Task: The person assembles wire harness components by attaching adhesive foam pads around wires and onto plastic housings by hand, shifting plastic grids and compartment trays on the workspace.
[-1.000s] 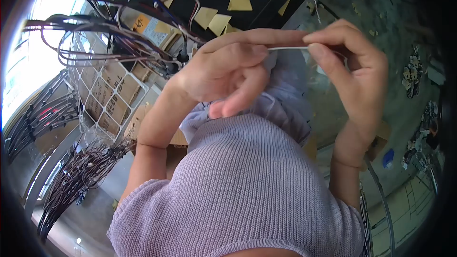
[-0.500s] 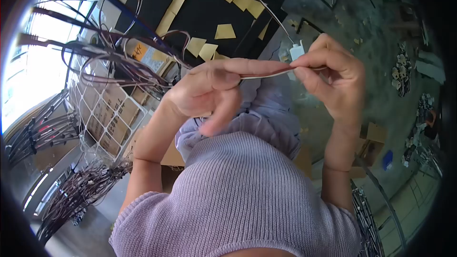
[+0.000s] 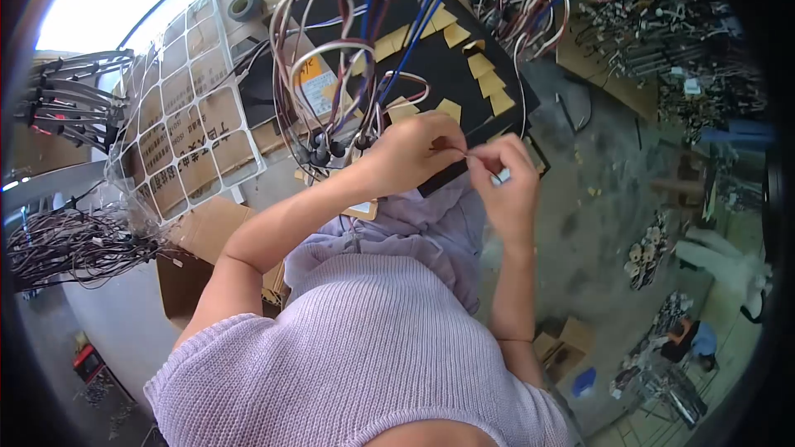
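My left hand (image 3: 418, 151) is closed, its fingertips pinching a thin wire near the edge of the black board (image 3: 431, 66). Just right of it, my right hand (image 3: 509, 182) also pinches the wire, and the fingertips of both hands nearly meet. A small white connector (image 3: 500, 175) shows between the fingers of my right hand. Yellow paper pieces (image 3: 448, 111) lie on the black board beyond my hands. Looped brown, white and blue cables (image 3: 331, 108) with black plugs hang left of my left hand.
A white grid rack (image 3: 192, 99) stands in front of cardboard at the left. Wire bundles (image 3: 74, 240) lie at the lower left, and more (image 3: 671, 41) at the upper right. An open carton (image 3: 567, 348) is on the floor. A person (image 3: 696, 339) is far right.
The view has swung to the right. My hands have come closer together, and my left fingers, earlier stretched along the wire, are now curled. The white connector is now partly behind my right fingers.
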Demonstrator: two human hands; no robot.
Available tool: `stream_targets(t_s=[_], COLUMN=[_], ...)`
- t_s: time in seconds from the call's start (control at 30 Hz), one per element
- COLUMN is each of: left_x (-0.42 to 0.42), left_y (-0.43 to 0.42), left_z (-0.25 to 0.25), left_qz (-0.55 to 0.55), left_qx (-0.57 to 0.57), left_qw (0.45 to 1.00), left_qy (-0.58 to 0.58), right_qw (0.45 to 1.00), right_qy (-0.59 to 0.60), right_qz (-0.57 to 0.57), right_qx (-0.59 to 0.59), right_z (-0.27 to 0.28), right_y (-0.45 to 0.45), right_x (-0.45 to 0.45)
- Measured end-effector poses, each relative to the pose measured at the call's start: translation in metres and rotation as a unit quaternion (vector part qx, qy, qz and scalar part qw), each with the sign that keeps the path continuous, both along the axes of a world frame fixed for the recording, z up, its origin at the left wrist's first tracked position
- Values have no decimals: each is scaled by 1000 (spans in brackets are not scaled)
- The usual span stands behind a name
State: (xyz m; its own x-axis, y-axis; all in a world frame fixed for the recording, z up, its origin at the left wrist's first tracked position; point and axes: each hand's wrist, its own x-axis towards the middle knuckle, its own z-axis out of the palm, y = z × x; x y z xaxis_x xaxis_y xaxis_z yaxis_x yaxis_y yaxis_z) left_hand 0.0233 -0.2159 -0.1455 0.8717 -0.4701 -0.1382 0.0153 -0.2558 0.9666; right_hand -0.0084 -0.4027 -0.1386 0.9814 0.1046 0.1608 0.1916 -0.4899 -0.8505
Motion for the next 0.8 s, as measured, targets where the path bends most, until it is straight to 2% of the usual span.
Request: stream_targets(t_s=[0.07,0.1,0.17,0.2,0.23,0.27,0.3,0.43,0.53,0.6,0.67,0.7,0.8], left_x=[8,11,14,16,20,21,21,27,39,46,48,49,49], left_y=[7,10,8,8,9,10,11,17,21,26,28,29,29], left_z=[-7,-11,-16,-20,-36,-37,-38,-36,-44,-47,-44,-42,-43], left_qz=[13,17,63,88,78,78,78,109,124,139,151,151,146], left_qx=[23,35,76,95,98,100,101,140,99,59,101,118,101], left_qw=[994,988,970,957,966,967,968,954,967,960,958,957,963], left_qy=[-102,-151,-223,-260,-228,-221,-214,-242,-200,-237,-220,-216,-204], right_qw=[994,977,991,998,995,982,984,962,982,946,901,844,840], right_qy=[35,21,26,-6,18,-8,5,52,-3,-186,-296,-351,-381], right_qz=[32,50,71,62,35,47,39,-10,24,34,-14,47,84], right_qx=[103,204,110,9,-93,-183,-172,-267,-187,-265,-318,-403,-376], right_z=[1,0,-13,-22,-35,-53,-72,-51,-65,-67,-59,-64,-74], right_y=[9,24,44,56,67,74,80,99,94,99,111,108,102], right_x=[44,74,150,183,214,240,255,245,243,224,200,198,197])
